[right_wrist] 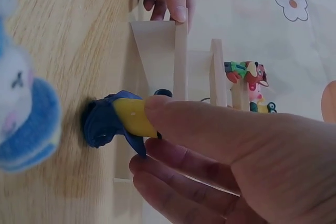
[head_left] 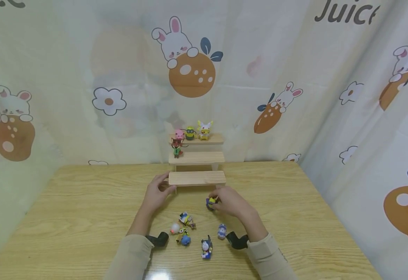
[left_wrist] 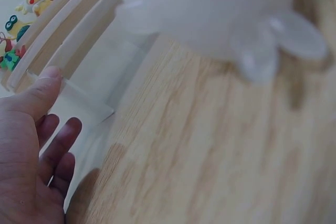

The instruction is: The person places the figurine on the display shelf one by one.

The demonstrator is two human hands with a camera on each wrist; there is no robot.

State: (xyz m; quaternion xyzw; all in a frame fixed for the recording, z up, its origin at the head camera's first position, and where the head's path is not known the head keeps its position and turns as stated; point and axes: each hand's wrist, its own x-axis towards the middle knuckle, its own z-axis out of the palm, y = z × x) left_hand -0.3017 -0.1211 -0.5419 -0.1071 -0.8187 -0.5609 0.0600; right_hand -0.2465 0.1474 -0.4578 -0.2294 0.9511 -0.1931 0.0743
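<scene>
A three-step wooden display shelf [head_left: 196,178] stands at the table's back. My left hand [head_left: 156,191] holds the left end of its lowest step, thumb at the front edge and a finger at the back corner. Just in front of the shelf's right side, my right hand [head_left: 230,200] pinches a yellow-and-blue toy figurine [right_wrist: 134,115] between thumb and fingers. The figurine's blue lower part is close over the wood, and the thumb covers part of its top. On the middle step stands a fox figurine [head_left: 176,148]; a pink pig [head_left: 179,134], a green-and-yellow figurine [head_left: 190,133] and a white-and-yellow one [head_left: 205,131] share the top step.
Several small figurines [head_left: 185,219] lie clustered between my forearms. Nearer me are a blue-and-white figurine [head_left: 206,248] and a blue-hatted one [head_left: 221,231]. Black wrist mounts [head_left: 238,240] jut inward from both sleeves. A printed curtain [head_left: 133,77] hangs behind the wooden table [head_left: 95,217].
</scene>
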